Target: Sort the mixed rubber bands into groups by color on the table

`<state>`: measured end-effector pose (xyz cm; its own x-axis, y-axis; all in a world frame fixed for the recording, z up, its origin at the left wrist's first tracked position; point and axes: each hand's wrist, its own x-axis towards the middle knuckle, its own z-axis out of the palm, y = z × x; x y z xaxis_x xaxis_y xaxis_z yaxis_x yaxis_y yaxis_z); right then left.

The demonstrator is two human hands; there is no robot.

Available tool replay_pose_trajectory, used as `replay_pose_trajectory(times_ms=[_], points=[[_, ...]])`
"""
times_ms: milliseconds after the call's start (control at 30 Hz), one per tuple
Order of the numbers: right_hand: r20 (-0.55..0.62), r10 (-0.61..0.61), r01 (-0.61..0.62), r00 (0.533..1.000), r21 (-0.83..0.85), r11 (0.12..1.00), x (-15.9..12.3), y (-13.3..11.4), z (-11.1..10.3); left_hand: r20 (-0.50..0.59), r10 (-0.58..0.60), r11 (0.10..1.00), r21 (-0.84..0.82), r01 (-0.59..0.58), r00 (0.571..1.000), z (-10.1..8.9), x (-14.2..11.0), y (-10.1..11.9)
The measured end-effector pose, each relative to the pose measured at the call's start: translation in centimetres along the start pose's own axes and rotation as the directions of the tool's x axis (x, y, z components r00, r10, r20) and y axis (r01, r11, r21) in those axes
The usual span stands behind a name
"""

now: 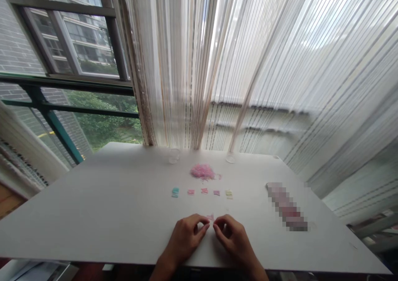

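Note:
My left hand (189, 233) and my right hand (231, 233) meet over the white table, thumb and forefinger of each curled together in a pinch. Whatever lies between the fingertips is too small to make out. Just beyond them are a few thin pink strands (210, 217) on the tabletop. Farther off, a row of small coloured bunches runs across: a teal bunch (175, 192), a pink bunch (190, 192), another pink bunch (204, 191), a purple bunch (217, 193) and a yellow-green bunch (229, 194). Behind the row rises a loose pile of small pink pieces (202, 171).
Two clear round containers or lids, a left one (174, 156) and a right one (230, 158), stand toward the back of the white table (124, 202). A blurred-out long object (287, 208) lies at right. String curtains (174, 65) hang along the far edge.

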<state>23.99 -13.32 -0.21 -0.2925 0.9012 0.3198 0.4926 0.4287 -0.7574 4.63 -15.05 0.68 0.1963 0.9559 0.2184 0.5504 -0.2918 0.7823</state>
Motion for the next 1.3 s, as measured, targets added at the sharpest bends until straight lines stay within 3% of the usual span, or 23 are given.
replay_pose_trajectory(times_ms=[567,733,833,933,1100,1300], points=[[0.015,0.005,-0.005,1.000,0.005,1.000,-0.1,-0.3,-0.2,-0.031,0.006,0.999,0.034,-0.005,1.000,-0.2,-0.1,0.3],[0.063,-0.041,0.047,0.997,-0.093,0.995,1.3,0.0,-4.4,-0.025,0.004,0.999,0.042,-0.003,1.000,-0.3,-0.1,0.4],[0.033,-0.088,0.092,0.996,-0.171,0.981,3.8,1.5,-7.6,-0.022,0.013,0.998,0.056,-0.012,1.000,-0.3,-0.1,0.5],[0.046,-0.097,0.105,0.994,-0.214,0.971,6.3,3.7,-9.1,-0.020,0.007,0.998,0.065,-0.006,1.000,-0.2,-0.1,0.4],[0.018,-0.122,0.123,0.992,-0.215,0.969,7.3,6.4,-8.2,-0.011,-0.001,0.998,0.067,0.002,1.000,-0.2,-0.1,0.4],[0.019,-0.098,0.100,0.995,-0.199,0.975,6.6,6.6,-7.5,0.001,-0.007,0.998,0.068,0.007,1.000,-0.3,-0.2,0.4]])
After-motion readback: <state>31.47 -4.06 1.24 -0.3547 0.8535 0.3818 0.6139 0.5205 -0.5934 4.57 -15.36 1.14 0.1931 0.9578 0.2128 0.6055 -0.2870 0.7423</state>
